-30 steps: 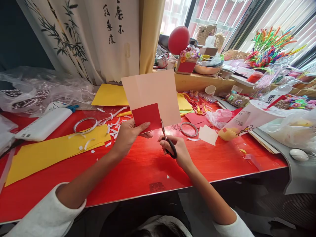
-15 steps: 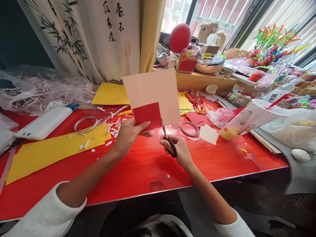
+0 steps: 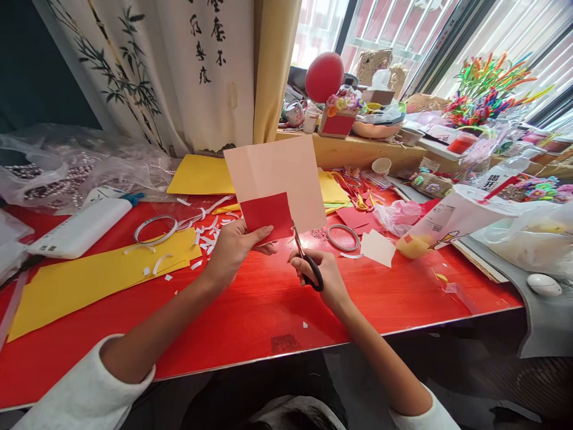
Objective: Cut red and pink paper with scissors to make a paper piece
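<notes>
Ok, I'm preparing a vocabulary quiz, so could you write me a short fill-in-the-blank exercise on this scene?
The right hand holds black-handled ____.
The left hand holds a ____ rectangle in front of a larger pale sheet.
The broad paper strips on the left of the table are ____.
Missing words: scissors; red; yellow.

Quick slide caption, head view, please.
Left hand holds rectangular red paper and pale pink paper sheet; right hand holds black-handled metal scissors.
</notes>
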`<state>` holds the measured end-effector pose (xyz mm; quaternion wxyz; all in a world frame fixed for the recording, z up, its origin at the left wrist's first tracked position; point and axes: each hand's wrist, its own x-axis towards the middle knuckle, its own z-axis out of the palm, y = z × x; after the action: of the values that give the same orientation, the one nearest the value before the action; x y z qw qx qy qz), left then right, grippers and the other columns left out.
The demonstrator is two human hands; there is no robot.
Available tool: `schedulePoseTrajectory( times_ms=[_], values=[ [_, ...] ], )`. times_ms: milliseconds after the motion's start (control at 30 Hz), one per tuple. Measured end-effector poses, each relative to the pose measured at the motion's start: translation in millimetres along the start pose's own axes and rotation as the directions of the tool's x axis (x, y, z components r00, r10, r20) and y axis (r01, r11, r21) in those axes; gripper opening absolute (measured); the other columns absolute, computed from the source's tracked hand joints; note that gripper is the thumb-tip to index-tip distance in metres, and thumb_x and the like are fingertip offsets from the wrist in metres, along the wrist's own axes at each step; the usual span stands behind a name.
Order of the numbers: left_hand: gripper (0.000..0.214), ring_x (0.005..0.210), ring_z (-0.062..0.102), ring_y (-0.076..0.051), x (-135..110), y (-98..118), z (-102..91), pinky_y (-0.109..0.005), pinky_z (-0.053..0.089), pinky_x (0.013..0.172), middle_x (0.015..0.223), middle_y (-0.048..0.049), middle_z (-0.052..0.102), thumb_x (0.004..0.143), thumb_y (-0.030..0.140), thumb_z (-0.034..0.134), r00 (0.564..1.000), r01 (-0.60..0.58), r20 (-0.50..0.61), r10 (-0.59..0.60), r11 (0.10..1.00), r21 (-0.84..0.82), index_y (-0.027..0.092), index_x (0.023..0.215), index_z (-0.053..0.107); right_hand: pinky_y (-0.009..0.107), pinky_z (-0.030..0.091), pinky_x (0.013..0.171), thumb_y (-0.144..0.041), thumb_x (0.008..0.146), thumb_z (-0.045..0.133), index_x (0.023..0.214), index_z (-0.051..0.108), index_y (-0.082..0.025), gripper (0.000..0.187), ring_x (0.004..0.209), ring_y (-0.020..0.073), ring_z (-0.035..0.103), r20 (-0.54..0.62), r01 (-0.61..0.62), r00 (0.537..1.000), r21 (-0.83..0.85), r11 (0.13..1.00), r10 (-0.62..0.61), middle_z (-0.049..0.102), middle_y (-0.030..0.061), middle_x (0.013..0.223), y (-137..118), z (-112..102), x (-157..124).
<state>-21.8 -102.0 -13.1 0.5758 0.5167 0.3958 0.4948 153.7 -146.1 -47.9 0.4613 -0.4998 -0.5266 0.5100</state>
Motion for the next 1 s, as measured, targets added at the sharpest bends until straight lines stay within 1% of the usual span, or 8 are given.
schedulePoseTrajectory(
  times_ms=[233, 367, 500, 667, 733, 833, 1000],
  values=[
    [0.028, 0.055, 0.065, -0.017, 0, 1, 0.3, -0.030, 0.056, 0.060, 0.061, -0.0032, 0.069, 0.070, 0.040, 0.072, 1.000, 0.020, -0.004, -0.020, 1.000, 0.019, 0.013, 0.076, 0.067, 0.023, 0.035, 0.044, -0.052, 0.070, 0.068, 0.073, 0.063, -0.016, 0.037, 0.047, 0.0093, 0.043, 0.004, -0.005, 1.000, -0.035, 0.999, 0.006, 0.043, -0.0040, 0.053, -4, 0, 0],
    [0.028, 0.056, 0.065, -0.017, -1, 0, -0.2, -0.030, 0.056, 0.061, 0.061, -0.0035, 0.069, 0.071, 0.040, 0.072, 1.000, 0.014, 0.009, -0.014, 1.000, 0.027, 0.013, 0.076, 0.067, 0.023, 0.035, 0.045, -0.054, 0.068, 0.068, 0.073, 0.063, -0.016, 0.039, 0.047, 0.0092, 0.043, 0.004, -0.022, 1.000, -0.046, 0.999, 0.023, 0.044, -0.0038, 0.054, -7, 0, 0],
    [0.027, 0.056, 0.065, -0.016, -1, 1, 0.4, -0.028, 0.056, 0.061, 0.061, -0.0024, 0.069, 0.072, 0.039, 0.071, 1.000, 0.013, -0.011, -0.013, 0.999, 0.031, 0.014, 0.078, 0.067, 0.023, 0.034, 0.046, -0.054, 0.070, 0.067, 0.075, 0.063, -0.015, 0.039, 0.048, 0.0094, 0.043, 0.025, -0.018, 0.999, -0.060, 0.998, 0.020, 0.043, -0.0040, 0.054, -7, -1, -1],
    [0.025, 0.055, 0.066, -0.017, -1, 3, 0.7, -0.031, 0.056, 0.062, 0.059, -0.0024, 0.068, 0.072, 0.039, 0.071, 1.000, 0.012, -0.023, -0.010, 0.996, 0.084, 0.014, 0.074, 0.066, 0.024, 0.034, 0.047, -0.057, 0.066, 0.068, 0.074, 0.061, -0.016, 0.042, 0.048, 0.0100, 0.046, 0.015, -0.059, 0.998, -0.057, 0.997, 0.060, 0.046, -0.0035, 0.055, -8, -1, 0],
    [0.026, 0.056, 0.066, -0.018, -1, 3, 0.4, -0.032, 0.056, 0.062, 0.059, -0.0027, 0.069, 0.072, 0.039, 0.071, 1.000, 0.007, -0.029, -0.004, 0.995, 0.101, 0.014, 0.075, 0.066, 0.024, 0.033, 0.047, -0.059, 0.065, 0.067, 0.074, 0.061, -0.015, 0.045, 0.047, 0.0100, 0.046, 0.014, -0.070, 0.997, -0.057, 0.996, 0.070, 0.047, -0.0032, 0.054, -9, -1, 0],
    [0.025, 0.057, 0.067, -0.018, -1, 4, -0.1, -0.031, 0.056, 0.063, 0.060, -0.0023, 0.069, 0.074, 0.039, 0.069, 0.999, -0.014, -0.029, 0.018, 0.991, 0.131, 0.015, 0.078, 0.066, 0.024, 0.029, 0.046, -0.062, 0.064, 0.065, 0.072, 0.061, -0.015, 0.047, 0.046, 0.0092, 0.043, 0.043, -0.056, 0.997, -0.072, 0.996, 0.059, 0.047, -0.0029, 0.052, -11, -1, 0],
    [0.021, 0.057, 0.067, -0.017, -2, 5, -0.8, -0.029, 0.055, 0.062, 0.058, -0.0014, 0.069, 0.076, 0.036, 0.067, 0.999, -0.034, -0.019, 0.038, 0.982, 0.184, 0.016, 0.074, 0.065, 0.023, 0.024, 0.045, -0.061, 0.066, 0.064, 0.074, 0.061, -0.015, 0.047, 0.045, 0.0085, 0.041, 0.062, -0.037, 0.997, -0.074, 0.997, 0.042, 0.047, -0.0029, 0.051, -9, -2, 1]
  ],
)
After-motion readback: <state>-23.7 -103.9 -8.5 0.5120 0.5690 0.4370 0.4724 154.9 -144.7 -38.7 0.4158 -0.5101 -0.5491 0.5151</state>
